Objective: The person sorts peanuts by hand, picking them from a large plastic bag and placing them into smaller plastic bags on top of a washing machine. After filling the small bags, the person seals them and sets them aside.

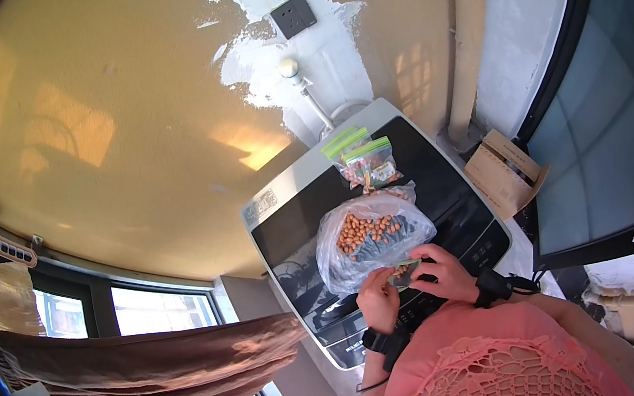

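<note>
Head view: my left hand [379, 302] and my right hand [445, 274] meet at small clear zip bag with green strip [405, 273], brown nuts inside. Left fingers pinched together on bag's left side; right fingers curled, at its right side, exact grip cannot tell. Bag held near front of white washing machine with black glass lid [283, 244]. Just beyond hands: large translucent plastic bag of reddish-brown nuts [375, 230], on lid. Farther back, filled green-topped clear zip bags [372, 163], overlapping.
</note>
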A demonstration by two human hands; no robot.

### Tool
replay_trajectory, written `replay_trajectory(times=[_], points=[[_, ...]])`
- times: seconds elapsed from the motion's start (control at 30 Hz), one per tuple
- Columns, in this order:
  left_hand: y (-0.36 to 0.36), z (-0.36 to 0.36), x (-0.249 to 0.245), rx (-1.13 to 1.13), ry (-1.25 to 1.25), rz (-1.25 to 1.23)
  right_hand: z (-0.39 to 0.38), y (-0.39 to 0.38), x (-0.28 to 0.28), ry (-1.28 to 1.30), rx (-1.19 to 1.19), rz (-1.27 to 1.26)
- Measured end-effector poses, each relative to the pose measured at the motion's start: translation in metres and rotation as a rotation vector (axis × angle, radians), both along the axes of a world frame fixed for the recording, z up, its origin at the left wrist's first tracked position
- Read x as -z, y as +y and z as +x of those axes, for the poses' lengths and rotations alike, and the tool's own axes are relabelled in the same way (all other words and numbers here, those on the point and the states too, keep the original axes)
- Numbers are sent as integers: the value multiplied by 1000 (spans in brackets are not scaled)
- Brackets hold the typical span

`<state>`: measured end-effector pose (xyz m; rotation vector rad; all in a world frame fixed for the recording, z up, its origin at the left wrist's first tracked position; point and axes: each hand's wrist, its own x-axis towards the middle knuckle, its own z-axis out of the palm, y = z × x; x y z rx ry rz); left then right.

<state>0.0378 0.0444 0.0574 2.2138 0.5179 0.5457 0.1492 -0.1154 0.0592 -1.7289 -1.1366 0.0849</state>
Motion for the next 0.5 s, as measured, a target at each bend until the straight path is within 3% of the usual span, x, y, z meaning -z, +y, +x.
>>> replay_trajectory(times=[0.23,0.5], points=[[6,-2,-28,13,17,-262,5,-2,-19,48,48,-91],[6,3,-12,67,-38,-281,10,-5,-7,112,21,17]])
